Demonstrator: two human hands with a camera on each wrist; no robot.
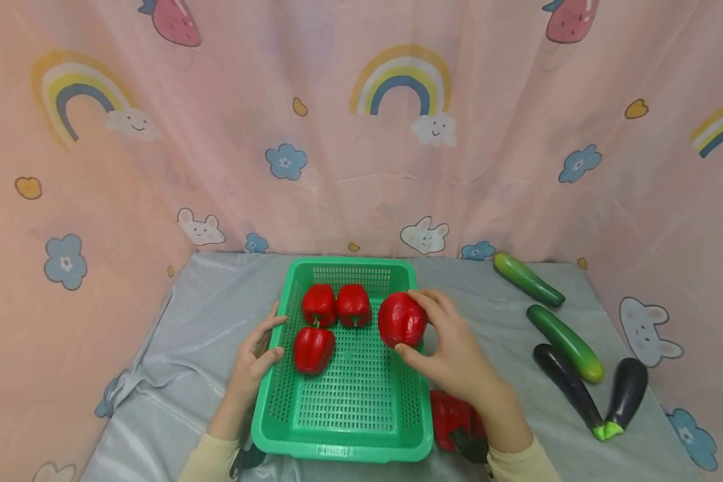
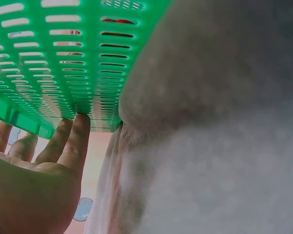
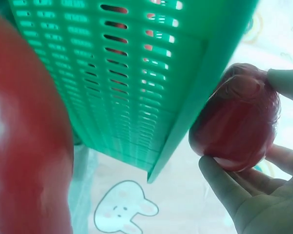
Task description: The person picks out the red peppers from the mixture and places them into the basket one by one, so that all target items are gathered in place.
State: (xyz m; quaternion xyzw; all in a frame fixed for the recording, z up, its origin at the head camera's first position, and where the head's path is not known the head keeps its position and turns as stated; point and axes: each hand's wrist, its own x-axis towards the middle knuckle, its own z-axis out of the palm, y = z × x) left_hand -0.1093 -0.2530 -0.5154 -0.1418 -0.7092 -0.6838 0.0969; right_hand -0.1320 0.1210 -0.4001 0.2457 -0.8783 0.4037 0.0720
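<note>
A green plastic basket point(image 1: 343, 438) with slotted walls stands on the grey cloth. Three red bell peppers lie inside it: one at the back left point(image 1: 319, 304), one beside it point(image 1: 353, 306) and one nearer point(image 1: 314, 350). My right hand point(image 1: 454, 348) grips another red bell pepper point(image 1: 402, 320) over the basket's right rim; the right wrist view shows this held pepper point(image 3: 237, 119) between thumb and fingers. Against the basket's left side rests my left hand point(image 1: 254, 358), its fingers point(image 2: 77, 141) extended along the slotted wall.
More red pepper point(image 1: 452, 418) lies right of the basket, partly under my right forearm. Farther right are two green zucchini point(image 1: 528, 280) point(image 1: 565, 343) and two eggplants point(image 1: 569, 388) point(image 1: 628, 395). A pink patterned curtain point(image 1: 349, 194) hangs behind.
</note>
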